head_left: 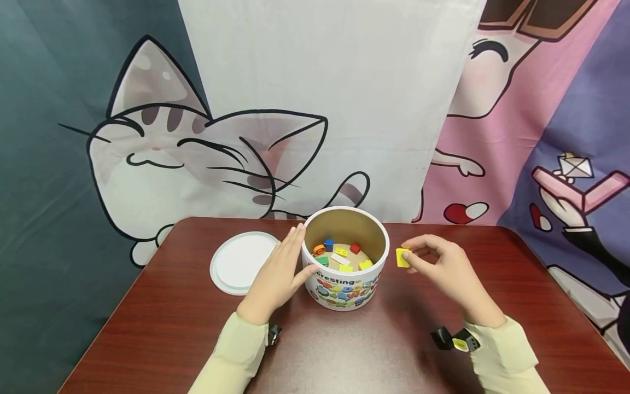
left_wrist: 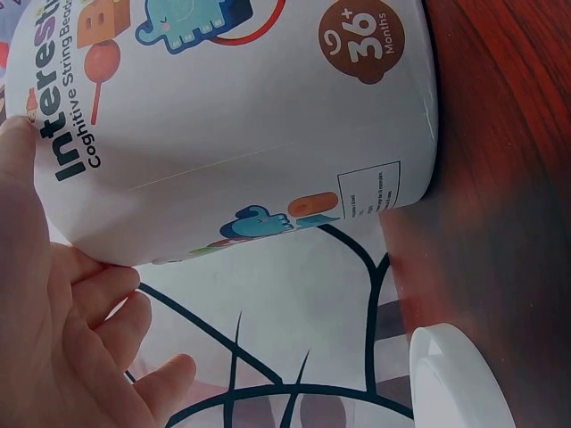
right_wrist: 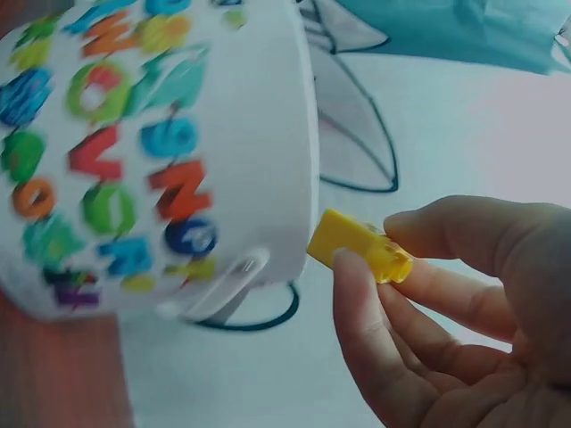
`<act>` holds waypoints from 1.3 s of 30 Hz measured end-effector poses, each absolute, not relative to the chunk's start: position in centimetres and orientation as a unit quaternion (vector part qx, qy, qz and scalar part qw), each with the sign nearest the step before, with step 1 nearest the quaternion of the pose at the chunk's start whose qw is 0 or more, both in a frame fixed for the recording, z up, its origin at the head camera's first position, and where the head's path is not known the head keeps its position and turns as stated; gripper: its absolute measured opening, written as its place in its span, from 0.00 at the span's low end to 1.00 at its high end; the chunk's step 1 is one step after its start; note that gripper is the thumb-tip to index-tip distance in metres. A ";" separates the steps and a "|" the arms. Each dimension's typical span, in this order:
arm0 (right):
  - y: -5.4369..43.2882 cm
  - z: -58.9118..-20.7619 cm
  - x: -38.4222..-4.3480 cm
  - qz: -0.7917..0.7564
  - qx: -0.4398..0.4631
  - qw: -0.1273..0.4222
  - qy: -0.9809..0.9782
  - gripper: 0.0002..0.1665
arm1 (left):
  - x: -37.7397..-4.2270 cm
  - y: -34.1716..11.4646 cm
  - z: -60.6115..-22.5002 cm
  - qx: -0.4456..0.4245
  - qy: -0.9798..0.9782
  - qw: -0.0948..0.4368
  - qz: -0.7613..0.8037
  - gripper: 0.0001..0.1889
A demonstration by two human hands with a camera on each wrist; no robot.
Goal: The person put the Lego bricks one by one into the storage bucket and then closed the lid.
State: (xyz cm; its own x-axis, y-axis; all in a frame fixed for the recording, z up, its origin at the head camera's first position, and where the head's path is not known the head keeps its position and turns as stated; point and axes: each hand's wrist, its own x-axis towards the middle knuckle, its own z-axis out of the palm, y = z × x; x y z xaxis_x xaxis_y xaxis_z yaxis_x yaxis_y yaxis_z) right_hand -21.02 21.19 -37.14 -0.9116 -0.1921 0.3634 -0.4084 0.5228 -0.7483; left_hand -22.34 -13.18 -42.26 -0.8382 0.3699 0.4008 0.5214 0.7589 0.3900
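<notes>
A white round tub [head_left: 343, 293] with colourful printing stands on the table, its top uncovered. Inside it lie several small toy bricks, among them a blue brick [head_left: 328, 244], a red brick [head_left: 355, 248] and a white brick [head_left: 340, 259]. My left hand [head_left: 278, 276] rests against the tub's left side, fingers straight and thumb at the front of the rim. To the right of the tub, my right hand [head_left: 445, 268] pinches a yellow toy brick [right_wrist: 352, 245] between thumb and fingers. Studs on that brick show in the right wrist view.
A white round lid [head_left: 241, 262] lies on the brown table [head_left: 162, 306], left of the tub and partly behind my left hand. Behind the table hangs a cloth [head_left: 334, 65] printed with cartoon cats. Each wrist carries a small black camera.
</notes>
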 end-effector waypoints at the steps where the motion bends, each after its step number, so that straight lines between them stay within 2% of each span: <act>1: 20.9 -36.9 -21.0 0.456 0.175 0.124 -0.864 0.08 | -22.3 -13.2 -42.2 -0.240 -0.926 0.150 -0.250 0.45; 5: 19.8 -36.0 -21.2 0.460 0.182 0.145 -0.857 0.08 | -22.3 -13.2 -42.2 -0.239 -0.926 0.147 -0.251 0.46; 17: 16.8 -35.5 -22.9 0.470 0.207 0.163 -0.842 0.10 | -22.5 -13.2 -42.3 -0.240 -0.928 0.140 -0.250 0.46; 24: 15.4 -35.5 -24.2 0.388 0.203 0.186 -0.879 0.08 | -22.4 -13.2 -42.2 -0.243 -0.925 0.147 -0.252 0.46; 30: 14.2 -35.6 -25.2 0.351 0.227 0.169 -0.893 0.08 | -22.4 -13.3 -42.1 -0.241 -0.925 0.146 -0.253 0.46; 34: 13.7 -36.0 -25.4 0.342 0.224 0.159 -0.899 0.11 | -22.4 -13.3 -42.1 -0.242 -0.926 0.145 -0.253 0.46; 39: 13.5 -36.8 -25.1 0.339 0.212 0.199 -0.895 0.14 | -22.4 -13.3 -42.1 -0.240 -0.926 0.139 -0.255 0.46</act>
State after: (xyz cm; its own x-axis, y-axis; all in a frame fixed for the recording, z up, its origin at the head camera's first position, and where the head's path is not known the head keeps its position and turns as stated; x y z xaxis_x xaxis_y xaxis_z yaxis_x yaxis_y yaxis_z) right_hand -25.12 13.51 -36.76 -0.8312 -0.2443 0.4994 -0.5137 0.6810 -0.5218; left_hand -22.38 -13.32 -42.15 -0.8460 0.3736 0.3803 0.5156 0.7551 0.4050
